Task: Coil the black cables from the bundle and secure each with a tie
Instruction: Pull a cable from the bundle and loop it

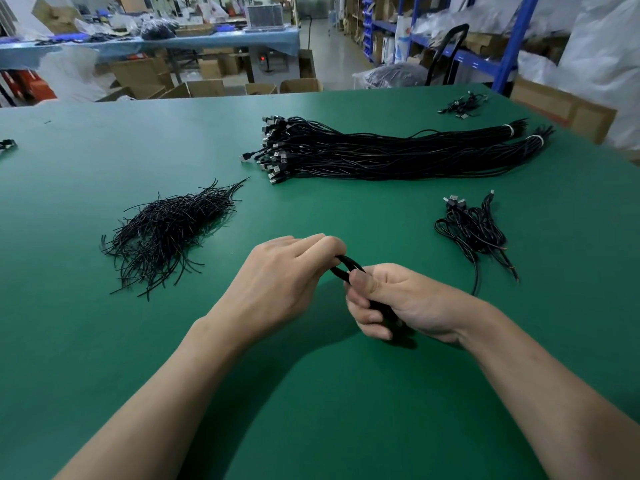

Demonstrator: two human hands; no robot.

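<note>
Fingers [325, 242] of left hand [280, 271] and right hand [398, 299] clench one black cable [343, 268], seemingly coiled, over the table [346, 410].

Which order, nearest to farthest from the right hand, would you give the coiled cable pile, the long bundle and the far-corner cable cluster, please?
1. Coiled cable pile, just beyond the right hand, to its right.
2. Long bundle, mid-table ahead.
3. Cable cluster, far right corner.
</note>
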